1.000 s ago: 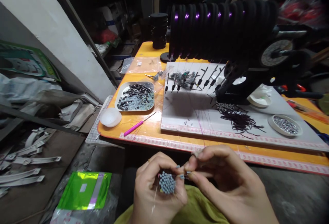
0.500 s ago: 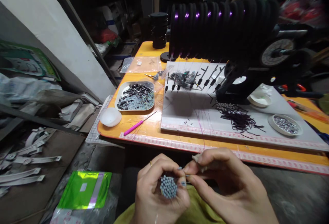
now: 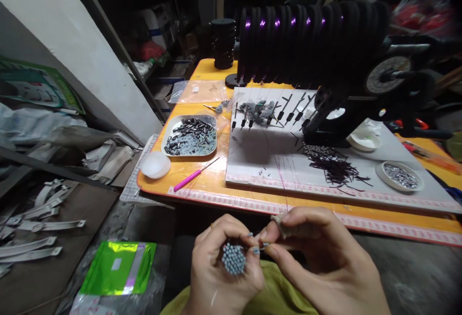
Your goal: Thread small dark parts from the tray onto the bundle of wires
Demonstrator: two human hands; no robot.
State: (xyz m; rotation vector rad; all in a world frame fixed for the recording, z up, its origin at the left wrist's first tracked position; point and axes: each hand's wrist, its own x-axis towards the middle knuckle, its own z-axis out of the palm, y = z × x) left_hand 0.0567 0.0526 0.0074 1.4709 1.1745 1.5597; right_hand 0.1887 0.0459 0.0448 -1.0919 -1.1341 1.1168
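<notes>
The left hand (image 3: pixel 222 271) is curled snugly round a bundle (image 3: pixel 233 259) of thin grey-blue pieces, ends facing up, over the lap just short of the table (image 3: pixel 155 184). The right hand (image 3: pixel 325 252) has thumb and forefinger nearly together by the left fingertips; whatever they pinch is too small for me to tell.

The left grip (image 3: pixel 224 283) curls inward while the right grip (image 3: pixel 337 267) pinches.
</notes>
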